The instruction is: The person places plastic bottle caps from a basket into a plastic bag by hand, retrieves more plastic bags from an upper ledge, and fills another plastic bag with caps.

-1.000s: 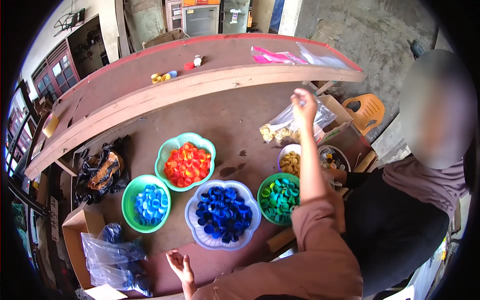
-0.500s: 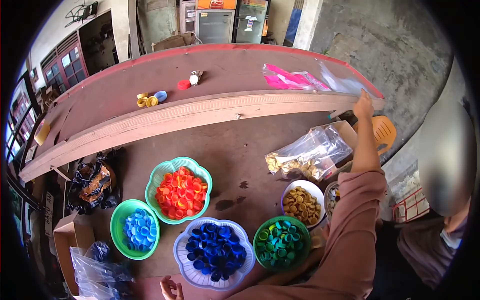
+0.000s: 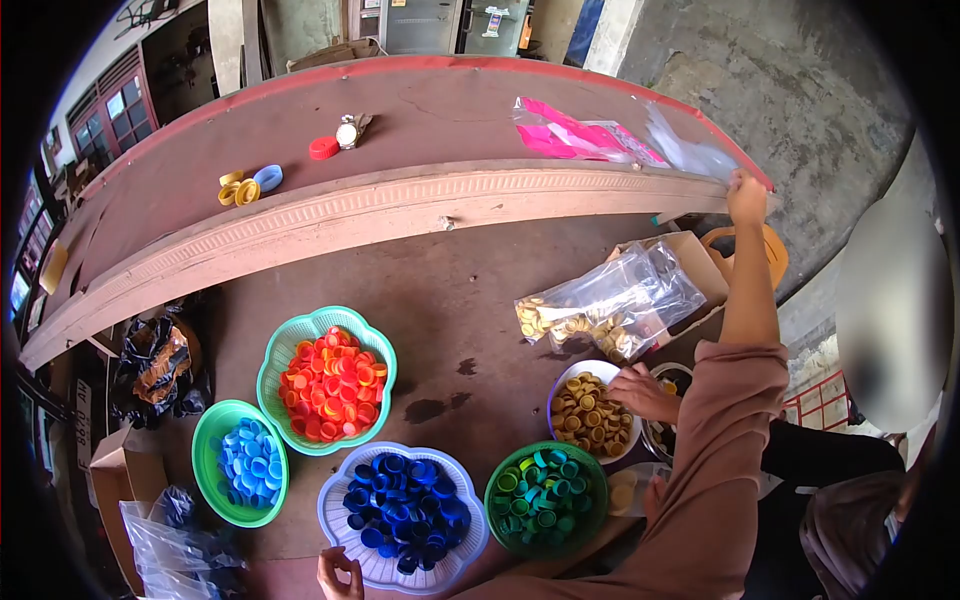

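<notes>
My right hand (image 3: 746, 198) is closed at the right end of the raised wooden ledge (image 3: 520, 198), beside the end of a clear plastic bag (image 3: 690, 150); what its fingers hold is hidden. At the bottom edge my left hand (image 3: 340, 577) has loosely curled fingers with gaps, nothing visible in them, next to the lavender bowl (image 3: 345, 530) of dark blue caps (image 3: 405, 510). Nearby are bowls of red-orange caps (image 3: 333, 385), light blue caps (image 3: 250, 462), green caps (image 3: 545, 497) and yellow caps (image 3: 592, 412).
A co-worker's hand (image 3: 645, 392) reaches into the yellow caps' bowl. Behind it lie a bag of yellowish caps (image 3: 610, 305) and a cardboard box (image 3: 700, 265). The ledge holds a watch (image 3: 347, 133), loose caps (image 3: 240, 190) and pink plastic (image 3: 570, 133). Bags lie left.
My right hand has gone from above the bag of caps to the ledge's right end and closed. My left hand is more curled. The co-worker's hand has come over the yellow caps. The view has shifted.
</notes>
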The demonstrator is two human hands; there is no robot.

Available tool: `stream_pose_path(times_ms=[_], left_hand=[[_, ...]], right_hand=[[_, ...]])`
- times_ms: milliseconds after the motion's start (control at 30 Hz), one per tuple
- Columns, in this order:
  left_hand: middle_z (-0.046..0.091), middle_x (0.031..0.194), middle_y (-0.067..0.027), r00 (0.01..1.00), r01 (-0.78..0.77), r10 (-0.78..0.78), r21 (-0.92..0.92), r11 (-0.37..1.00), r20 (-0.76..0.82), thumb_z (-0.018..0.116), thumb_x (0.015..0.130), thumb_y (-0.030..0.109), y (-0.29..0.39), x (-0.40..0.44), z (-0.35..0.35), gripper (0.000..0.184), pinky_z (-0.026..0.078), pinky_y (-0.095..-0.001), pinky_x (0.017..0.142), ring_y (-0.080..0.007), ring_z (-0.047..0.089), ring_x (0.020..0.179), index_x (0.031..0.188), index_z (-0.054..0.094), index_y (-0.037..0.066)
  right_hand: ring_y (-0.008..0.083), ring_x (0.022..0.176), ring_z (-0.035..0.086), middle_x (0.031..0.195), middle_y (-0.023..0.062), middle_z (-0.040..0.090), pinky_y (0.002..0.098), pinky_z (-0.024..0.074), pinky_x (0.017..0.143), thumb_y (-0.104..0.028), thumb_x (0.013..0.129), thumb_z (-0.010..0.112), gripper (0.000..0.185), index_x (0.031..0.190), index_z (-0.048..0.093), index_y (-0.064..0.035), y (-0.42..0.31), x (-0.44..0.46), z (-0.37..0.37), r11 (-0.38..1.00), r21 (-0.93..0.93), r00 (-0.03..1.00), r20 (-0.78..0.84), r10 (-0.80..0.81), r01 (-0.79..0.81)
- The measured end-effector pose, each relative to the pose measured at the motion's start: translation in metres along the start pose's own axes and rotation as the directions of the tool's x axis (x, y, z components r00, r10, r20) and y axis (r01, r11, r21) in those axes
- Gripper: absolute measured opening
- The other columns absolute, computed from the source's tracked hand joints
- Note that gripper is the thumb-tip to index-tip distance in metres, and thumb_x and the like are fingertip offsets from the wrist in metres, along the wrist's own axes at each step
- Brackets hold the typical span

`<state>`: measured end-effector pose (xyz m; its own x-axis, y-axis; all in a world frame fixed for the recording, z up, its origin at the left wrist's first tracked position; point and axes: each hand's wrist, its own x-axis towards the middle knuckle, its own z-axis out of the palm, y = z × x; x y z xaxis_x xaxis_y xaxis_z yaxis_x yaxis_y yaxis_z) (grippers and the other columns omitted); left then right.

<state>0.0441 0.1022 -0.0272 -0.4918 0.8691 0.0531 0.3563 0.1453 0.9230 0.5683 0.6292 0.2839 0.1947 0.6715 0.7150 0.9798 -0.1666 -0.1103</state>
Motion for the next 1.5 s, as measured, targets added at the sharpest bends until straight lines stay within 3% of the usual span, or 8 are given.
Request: stream_pose_path(times_ms=[133,200,333,400,633,933,1367,1500], left_hand=[[0.045,0.067,-0.0014,0.998,0.003,-0.003,-0.009,1.0,-0.068,0.055,0.071,-0.004,0.007,-0.003,-0.004,0.024,0.036,-0.0217,0.057,-0.0084,0.042,0.059,0.094,0.05,-0.001],[0.045,0.067,-0.0013,0.995,0.008,-0.009,-0.009,1.0,-0.095,0.055,0.071,-0.004,0.007,-0.004,-0.008,0.024,0.036,-0.0216,0.057,-0.0083,0.042,0.059,0.094,0.05,-0.001],[0.045,0.067,-0.0013,0.997,0.008,-0.006,0.024,1.0,-0.081,0.055,0.071,-0.005,0.002,-0.006,-0.012,0.023,0.036,-0.0218,0.057,-0.0081,0.043,0.059,0.093,0.05,0.0],[0.045,0.067,-0.0014,0.997,0.005,-0.003,0.021,1.0,-0.08,0.055,0.071,-0.005,0.0,-0.008,-0.012,0.023,0.036,-0.0219,0.057,-0.008,0.043,0.059,0.092,0.05,0.0],[0.047,0.069,-0.0022,0.998,0.002,-0.001,0.023,1.0,-0.062,0.056,0.07,-0.005,-0.003,-0.006,-0.012,0.02,0.036,-0.022,0.056,-0.0082,0.044,0.059,0.089,0.051,-0.001],[0.046,0.068,-0.0019,0.998,-0.002,0.003,0.027,1.0,-0.057,0.055,0.071,-0.006,0.004,-0.007,-0.013,0.019,0.036,-0.0222,0.057,-0.0082,0.044,0.06,0.088,0.052,0.0],[0.047,0.086,-0.0028,0.985,0.096,-0.156,-0.517,0.85,-0.073,0.052,0.083,-0.003,-0.004,-0.03,-0.036,0.026,0.038,-0.0229,0.069,-0.0107,0.045,0.076,0.107,0.042,0.003],[0.049,0.094,-0.0055,1.0,0.006,-0.002,-0.715,0.699,0.007,0.047,0.089,0.032,0.012,-0.034,-0.065,0.038,0.042,-0.0295,0.073,-0.0125,0.049,0.083,0.117,0.041,0.006]], right_hand=[[0.0369,0.094,0.056,0.099,0.0218,0.059,0.0436,0.0442,0.08,-0.002,0.076,0.049,0.037,0.112,0.051,-0.0125,-0.029,0.007,-0.008,0.992,0.118,0.994,-0.097,0.048,-0.036],[0.0382,0.097,0.054,0.102,0.0236,0.057,0.0438,0.0433,0.08,0.001,0.075,0.048,0.039,0.112,0.049,-0.0129,-0.038,0.016,0.0,0.859,0.279,0.873,-0.372,-0.315,0.429],[0.0378,0.102,0.053,0.109,0.0214,0.056,0.0427,0.0425,0.083,-0.011,0.075,0.056,0.043,0.117,0.047,-0.0139,-0.05,0.025,0.001,0.859,0.279,0.901,-0.061,-0.43,0.429],[0.0354,0.105,0.052,0.116,0.0176,0.055,0.0417,0.0422,0.086,-0.026,0.072,0.062,0.053,0.122,0.045,-0.0164,-0.075,0.009,-0.017,0.929,0.368,0.959,0.247,-0.141,0.041],[0.034,0.105,0.054,0.113,0.0177,0.056,0.0424,0.0442,0.086,-0.028,0.071,0.062,0.051,0.12,0.052,-0.0168,-0.09,0.011,-0.005,0.997,0.007,0.972,0.222,-0.075,0.076],[0.0376,0.086,0.06,0.089,0.0225,0.062,0.042,0.0463,0.081,-0.015,0.075,0.051,0.029,0.099,0.064,-0.0074,-0.062,0.022,-0.026,0.993,0.084,0.957,-0.269,0.107,-0.088],[0.0206,0.07,0.065,0.078,0.0155,0.065,0.03,0.0488,0.066,-0.023,0.08,0.06,0.028,0.101,0.064,-0.005,-0.245,-0.096,-0.24,0.794,0.456,0.903,-0.341,-0.261,0.402],[0.0196,0.069,0.064,0.078,0.0139,0.066,0.0297,0.049,0.064,-0.013,0.079,0.06,0.022,0.098,0.065,-0.0027,-0.305,-0.258,-0.298,0.481,0.584,0.735,-0.339,-0.587,0.654]])
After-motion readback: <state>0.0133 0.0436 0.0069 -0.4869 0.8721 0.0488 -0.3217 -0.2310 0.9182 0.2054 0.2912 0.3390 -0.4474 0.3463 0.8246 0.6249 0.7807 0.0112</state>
